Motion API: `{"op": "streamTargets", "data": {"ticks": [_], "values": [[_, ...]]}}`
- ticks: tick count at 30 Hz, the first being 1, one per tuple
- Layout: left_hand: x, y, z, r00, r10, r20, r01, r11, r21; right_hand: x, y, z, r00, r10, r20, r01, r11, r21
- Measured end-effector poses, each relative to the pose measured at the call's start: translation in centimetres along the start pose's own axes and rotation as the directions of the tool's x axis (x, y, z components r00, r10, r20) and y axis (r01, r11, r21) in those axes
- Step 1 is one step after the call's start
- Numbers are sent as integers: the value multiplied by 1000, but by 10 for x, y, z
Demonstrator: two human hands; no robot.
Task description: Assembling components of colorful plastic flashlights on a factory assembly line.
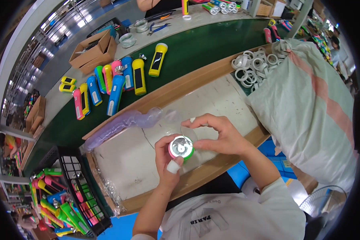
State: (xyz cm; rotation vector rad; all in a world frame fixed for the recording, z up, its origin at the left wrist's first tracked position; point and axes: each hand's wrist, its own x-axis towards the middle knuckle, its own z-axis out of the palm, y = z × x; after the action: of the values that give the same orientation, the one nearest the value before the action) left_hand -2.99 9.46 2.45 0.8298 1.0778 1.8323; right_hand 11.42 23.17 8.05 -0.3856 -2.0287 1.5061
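Left hand [163, 162]: fingers curled snugly round upright flashlight [181, 147], reflector up, above cardboard-edged tray [122, 166], toward near edge's middle. Right hand [229, 137]: thumb and forefinger spread, gripping clear disc [189, 133] by rim, just beside reflector.

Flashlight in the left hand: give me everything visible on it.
The pink-and-green round flashlight shows its head end, facing up toward the camera. A shiny, silver-looking reflector dish sits inside a white ring, with a bright spot near its centre; whether it is lit, I can't tell. The outer rim looks pink at left, green at right, apparently plastic. The bare left hand grips it above the pale, cardboard-edged tray. The rest of its body is hidden.
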Motion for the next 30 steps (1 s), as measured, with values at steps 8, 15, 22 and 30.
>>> {"op": "streamTargets", "data": {"ticks": [8, 15, 22, 30], "values": [[-5, -1, -14, 987, 96, 130, -92, 995, -40, -11, -7, 30, 992, -121, 45, 127, 977, -172], [-2, -5, -14, 973, 142, 185, -145, 989, 4, -20, -1, 34, 981, -193, -32, 177, 946, -271], [-7, -1, -20, 982, 142, 124, -145, 989, 16, 16, 55, -69, 887, 138, -441, -461, 193, -866], [-7, 1, -21, 992, 108, 70, -110, 994, 28, 14, 115, -144, 887, 18, -461, -453, -163, -877]]}}
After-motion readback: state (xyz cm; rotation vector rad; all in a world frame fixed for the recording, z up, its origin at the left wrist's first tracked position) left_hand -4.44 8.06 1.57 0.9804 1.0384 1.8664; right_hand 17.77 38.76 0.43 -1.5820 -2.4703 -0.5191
